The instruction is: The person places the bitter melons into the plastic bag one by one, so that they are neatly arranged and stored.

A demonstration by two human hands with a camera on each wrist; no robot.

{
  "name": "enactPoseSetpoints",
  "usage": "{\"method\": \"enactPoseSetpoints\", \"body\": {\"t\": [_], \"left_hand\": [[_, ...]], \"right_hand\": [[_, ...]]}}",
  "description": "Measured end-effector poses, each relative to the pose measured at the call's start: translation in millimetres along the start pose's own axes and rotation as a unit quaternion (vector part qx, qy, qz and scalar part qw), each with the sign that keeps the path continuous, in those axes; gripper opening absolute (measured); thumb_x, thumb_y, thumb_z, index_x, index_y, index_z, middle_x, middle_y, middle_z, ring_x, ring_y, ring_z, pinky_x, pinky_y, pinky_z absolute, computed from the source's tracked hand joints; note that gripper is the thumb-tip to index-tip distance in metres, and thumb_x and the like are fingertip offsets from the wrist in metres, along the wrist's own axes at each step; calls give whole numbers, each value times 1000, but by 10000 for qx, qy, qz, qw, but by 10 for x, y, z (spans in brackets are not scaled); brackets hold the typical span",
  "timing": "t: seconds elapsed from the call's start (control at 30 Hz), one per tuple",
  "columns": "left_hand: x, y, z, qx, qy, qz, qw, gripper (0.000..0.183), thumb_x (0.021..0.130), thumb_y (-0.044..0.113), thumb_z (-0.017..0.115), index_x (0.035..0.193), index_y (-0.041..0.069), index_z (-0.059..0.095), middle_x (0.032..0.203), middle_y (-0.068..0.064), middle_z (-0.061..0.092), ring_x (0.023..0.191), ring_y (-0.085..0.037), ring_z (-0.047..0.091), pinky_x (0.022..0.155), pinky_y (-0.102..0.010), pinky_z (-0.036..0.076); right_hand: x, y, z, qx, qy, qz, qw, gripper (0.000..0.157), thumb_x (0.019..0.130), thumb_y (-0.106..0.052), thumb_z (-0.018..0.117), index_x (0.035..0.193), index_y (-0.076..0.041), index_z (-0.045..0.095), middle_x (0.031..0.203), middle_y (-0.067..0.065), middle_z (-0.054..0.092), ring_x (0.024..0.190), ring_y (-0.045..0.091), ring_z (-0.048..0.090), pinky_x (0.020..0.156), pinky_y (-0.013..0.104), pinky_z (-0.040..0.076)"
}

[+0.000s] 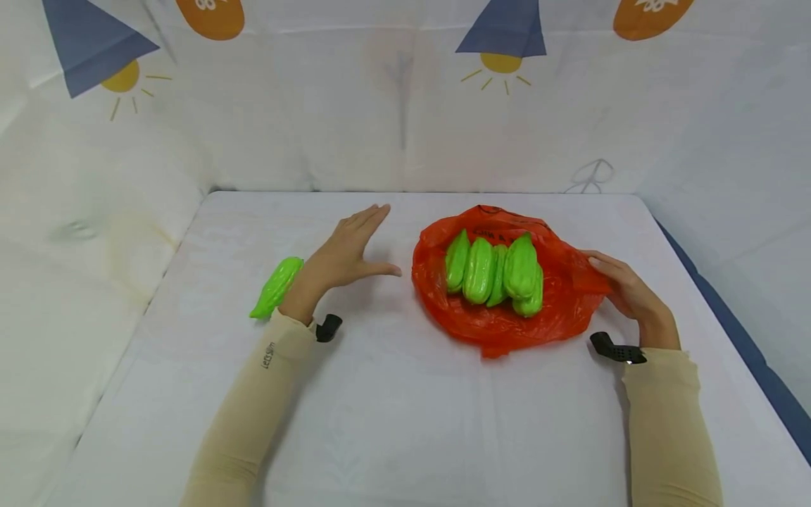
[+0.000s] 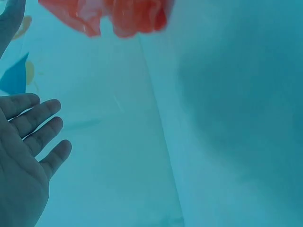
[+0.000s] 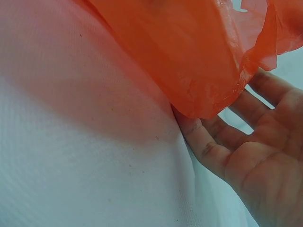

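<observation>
A red plastic bag [image 1: 443, 310] lies spread wide on the white table, its rim pushed outward. Several glossy, ridged green gourds [image 1: 479, 271] sit side by side inside it. At the bag's right edge is my right hand [image 1: 627, 289], its fairly straight fingers [image 3: 203, 142] touching the outside of the plastic; the fingertips are partly hidden by the bag. My left hand [image 1: 345, 253] hovers left of the bag, thumb and fingers spread, holding nothing. One more green gourd [image 1: 277, 287] lies on the table just beyond my left wrist, partly covered by it.
The white-covered table [image 1: 405, 422] runs up to a patterned fabric wall [image 1: 355, 105] at the back. Similar pale fabric [image 1: 76, 282] hangs along the left side. A dark blue strip [image 1: 728, 310] borders the table's right edge.
</observation>
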State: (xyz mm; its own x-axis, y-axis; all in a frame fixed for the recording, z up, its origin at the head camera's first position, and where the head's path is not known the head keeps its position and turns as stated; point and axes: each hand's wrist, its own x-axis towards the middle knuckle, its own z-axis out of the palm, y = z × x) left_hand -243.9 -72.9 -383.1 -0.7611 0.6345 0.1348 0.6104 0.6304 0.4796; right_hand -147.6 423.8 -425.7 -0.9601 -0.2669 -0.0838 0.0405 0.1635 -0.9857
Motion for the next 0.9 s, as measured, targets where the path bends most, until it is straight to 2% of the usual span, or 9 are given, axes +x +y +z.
{"method": "enactPoseSetpoints", "body": {"t": [0.2, 0.4, 0.53, 0.7, 0.8, 0.9], "left_hand": [[-207, -334, -155, -258, 115, -560, 9980, 109, 75, 63, 75, 158, 17, 20, 163, -8, 21, 151, -30, 17, 121, -53, 16], [-378, -630, -349, -540, 89, -1213, 9911, 107, 76, 65, 72, 158, 22, 19, 164, -3, 17, 152, -30, 12, 119, -57, 17], [-451, -797, -420, -731, -109, -1445, 9867, 101, 79, 62, 72, 157, 22, 22, 164, -5, 18, 152, -30, 12, 119, -58, 17], [-524, -952, -421, -1018, -447, -1622, 9805, 94, 78, 61, 73, 155, 27, 30, 163, 2, 23, 152, -27, 14, 119, -56, 19], [-569, -1016, -404, -1116, -678, -1717, 9764, 87, 79, 60, 72, 152, 27, 37, 162, 7, 24, 148, -33, 23, 117, -56, 25], [-616, -1063, -395, -1223, -901, -1753, 9727, 77, 82, 56, 72, 147, 23, 47, 161, 6, 27, 141, -40, 34, 113, -56, 31]], "right_hand": [[5, 9, -2, -89, 144, 107, 9998, 41, 105, -20, 31, 135, -23, 57, 119, -11, 65, 99, 4, 63, 82, 20, 55], [-6, 21, 11, -76, 190, 166, 9997, 40, 105, -20, 31, 135, -24, 57, 119, -13, 65, 100, 4, 62, 82, 20, 55], [-11, 21, 3, -67, 170, 126, 9998, 41, 104, -20, 31, 135, -25, 57, 119, -13, 64, 100, 4, 62, 82, 20, 55], [-22, 17, -4, 25, 95, 91, 9999, 42, 104, -19, 31, 136, -25, 57, 120, -12, 65, 100, 4, 62, 82, 20, 55], [-34, 16, -2, 38, 101, 104, 9999, 42, 104, -19, 31, 135, -26, 58, 120, -12, 65, 100, 4, 63, 82, 20, 55], [-44, 14, 2, -6, 117, 110, 9999, 41, 103, -20, 31, 134, -26, 58, 119, -12, 65, 99, 4, 63, 82, 20, 56]]}}
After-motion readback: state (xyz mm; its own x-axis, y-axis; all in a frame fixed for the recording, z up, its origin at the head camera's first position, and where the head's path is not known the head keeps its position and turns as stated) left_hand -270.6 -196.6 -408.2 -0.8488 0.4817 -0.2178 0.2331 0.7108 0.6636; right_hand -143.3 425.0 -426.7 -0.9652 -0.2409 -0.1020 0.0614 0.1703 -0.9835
